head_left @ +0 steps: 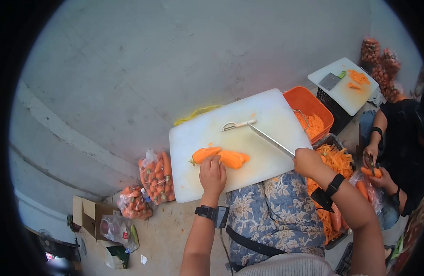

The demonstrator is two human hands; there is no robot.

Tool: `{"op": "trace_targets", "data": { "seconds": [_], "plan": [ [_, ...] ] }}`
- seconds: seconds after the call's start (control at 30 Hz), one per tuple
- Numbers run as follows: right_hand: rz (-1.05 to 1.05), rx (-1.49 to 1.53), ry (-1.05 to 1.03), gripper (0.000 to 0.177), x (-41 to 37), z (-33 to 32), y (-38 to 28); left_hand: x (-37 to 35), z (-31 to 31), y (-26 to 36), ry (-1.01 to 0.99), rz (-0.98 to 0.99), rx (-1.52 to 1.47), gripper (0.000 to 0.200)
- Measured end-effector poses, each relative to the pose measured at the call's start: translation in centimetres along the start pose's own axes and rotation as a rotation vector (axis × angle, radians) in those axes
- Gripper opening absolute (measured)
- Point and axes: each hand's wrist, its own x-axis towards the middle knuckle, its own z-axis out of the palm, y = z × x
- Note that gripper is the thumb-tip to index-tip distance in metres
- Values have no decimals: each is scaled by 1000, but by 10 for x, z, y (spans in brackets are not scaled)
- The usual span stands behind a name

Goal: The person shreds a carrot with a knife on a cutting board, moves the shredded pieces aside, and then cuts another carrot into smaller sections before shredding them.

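Observation:
On the white cutting board [193, 184] my left hand [213, 175] rests with its fingers closed on a peeled carrot [206, 154]. More carrot pieces [233, 159] lie against it, just right of my fingertips. My right hand [308, 162] is wrapped round the handle of a long knife [272, 140] at the board's right edge. The blade points up and left, apart from the carrots, with its tip near a white peeler [238, 125]. Small orange scraps dot the board.
An orange bucket [329, 112] of carrot pieces and a crate of peelings [336, 161] stand at right. A co-worker [395, 152] peels a carrot beside a second board [331, 94]. Bagged carrots [157, 179] and a cardboard box [93, 211] are at left.

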Motion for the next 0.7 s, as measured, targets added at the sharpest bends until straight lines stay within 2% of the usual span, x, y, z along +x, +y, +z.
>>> {"op": "trace_targets", "data": {
  "seconds": [0.07,0.13,0.27,0.37,0.47,0.57,0.7],
  "plan": [
    [-4,-16,-5,18,1,3,1,5,-7,26,-44,14,-30,70],
    [-3,-17,-5,18,2,2,2,7,-6,26,-123,96,18,90],
    [12,25,39,18,-1,-1,1,19,-2,18,-136,82,10,91],
    [6,11,20,26,4,4,4,31,7,14,-192,97,-96,92],
    [24,7,1,27,6,3,6,41,19,18,-211,137,-28,91],
    [23,49,11,27,5,2,7,41,24,26,-183,99,-54,83],
    [25,74,4,25,6,-2,6,37,33,39,-132,14,-109,59]
  ]
}}
